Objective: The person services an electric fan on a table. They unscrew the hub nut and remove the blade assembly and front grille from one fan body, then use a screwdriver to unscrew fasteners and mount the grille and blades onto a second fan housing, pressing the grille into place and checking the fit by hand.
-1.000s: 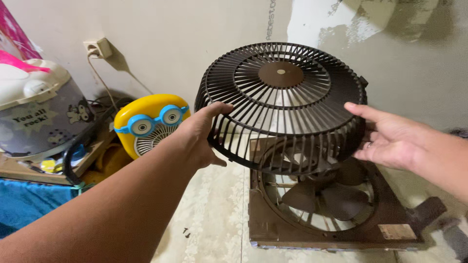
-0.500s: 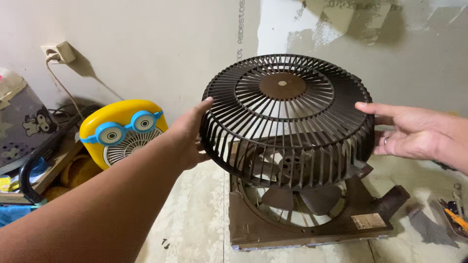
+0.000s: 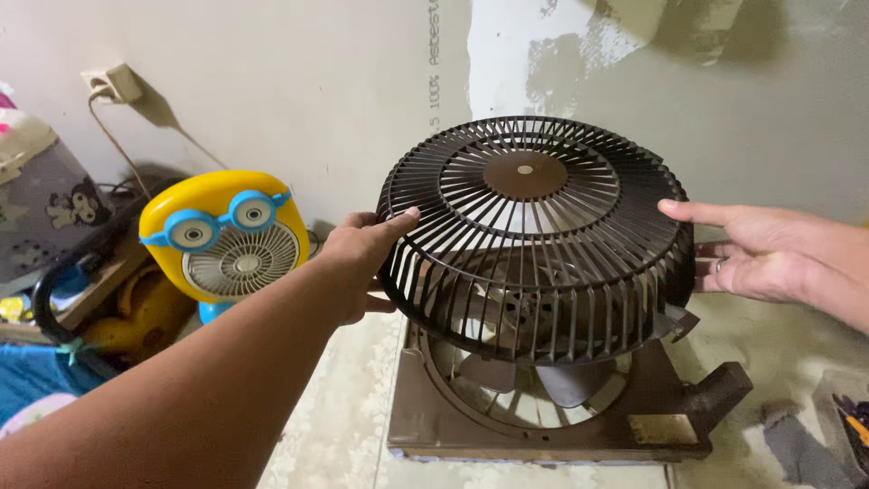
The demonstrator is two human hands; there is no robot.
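Done: the fan grille (image 3: 534, 235) is sitting off the fan body (image 3: 552, 407), mid frame.
Hands: the left hand (image 3: 358, 263) and right hand (image 3: 760, 258) are gripping the grille's 2 sides.
Left: the blades (image 3: 561, 380) are showing, uncovered.

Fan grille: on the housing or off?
Off: both hands, left hand and right hand, hold the grille above the brown housing, blades exposed.
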